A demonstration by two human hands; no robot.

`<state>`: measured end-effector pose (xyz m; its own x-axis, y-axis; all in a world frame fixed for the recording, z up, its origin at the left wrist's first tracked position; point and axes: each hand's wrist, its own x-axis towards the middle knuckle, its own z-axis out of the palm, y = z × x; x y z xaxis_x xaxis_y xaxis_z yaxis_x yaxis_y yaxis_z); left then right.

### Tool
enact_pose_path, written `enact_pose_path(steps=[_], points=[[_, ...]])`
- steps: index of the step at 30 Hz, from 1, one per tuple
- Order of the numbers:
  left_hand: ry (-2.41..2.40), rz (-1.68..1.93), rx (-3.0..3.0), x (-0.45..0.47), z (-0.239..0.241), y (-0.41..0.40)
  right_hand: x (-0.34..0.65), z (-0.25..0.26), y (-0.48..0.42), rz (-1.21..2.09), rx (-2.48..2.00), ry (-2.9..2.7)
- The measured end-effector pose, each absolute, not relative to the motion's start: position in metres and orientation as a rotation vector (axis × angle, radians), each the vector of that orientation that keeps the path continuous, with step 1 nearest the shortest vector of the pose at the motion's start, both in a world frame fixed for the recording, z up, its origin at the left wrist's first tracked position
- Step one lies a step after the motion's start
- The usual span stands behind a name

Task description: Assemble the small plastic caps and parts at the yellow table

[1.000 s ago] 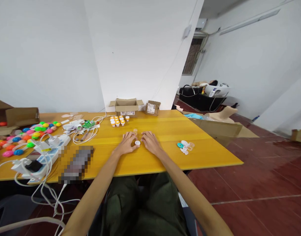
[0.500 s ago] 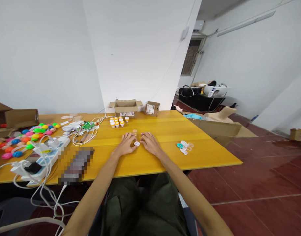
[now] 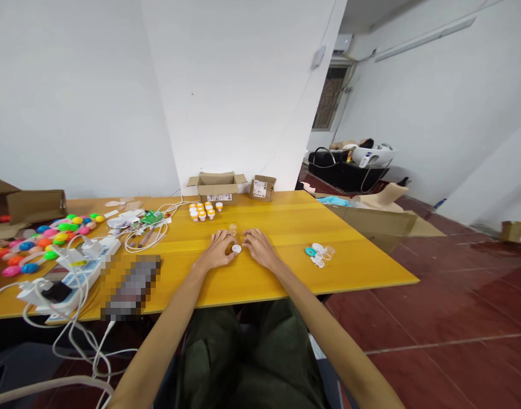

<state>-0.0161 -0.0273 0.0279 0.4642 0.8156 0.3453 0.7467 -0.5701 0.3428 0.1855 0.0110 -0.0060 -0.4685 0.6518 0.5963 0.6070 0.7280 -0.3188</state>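
Observation:
My left hand (image 3: 218, 250) rests on the yellow table, its thumb and a finger against the edge of a small white round plastic piece (image 3: 236, 249). To the right of that piece, my right hand (image 3: 259, 248) sits on the tabletop with curved, loosely parted fingers, and I see nothing in it. Just beyond the two hands stands a small clear plastic cup (image 3: 233, 228). Further right lie a teal ring (image 3: 310, 251), several white plastic parts (image 3: 317, 260) and a clear round cover (image 3: 329, 253).
Several white and orange capped pieces (image 3: 201, 212) stand at the back, before an open cardboard box (image 3: 218, 187) and a smaller box (image 3: 262, 188). On the left are colourful plastic balls (image 3: 44, 242), a power strip (image 3: 79, 278) with cables, and a blurred-out phone (image 3: 132, 288).

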Motion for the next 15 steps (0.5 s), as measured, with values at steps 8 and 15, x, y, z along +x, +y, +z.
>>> enact_pose_path(steps=[8,15], points=[[1.361,0.726,2.550,-0.017,0.026,-0.026,0.185,-0.001,0.007,0.161,-0.830,-2.168],[1.332,0.735,2.556,-0.017,0.025,-0.025,0.184,0.004,0.000,0.179,-0.746,-2.226]])
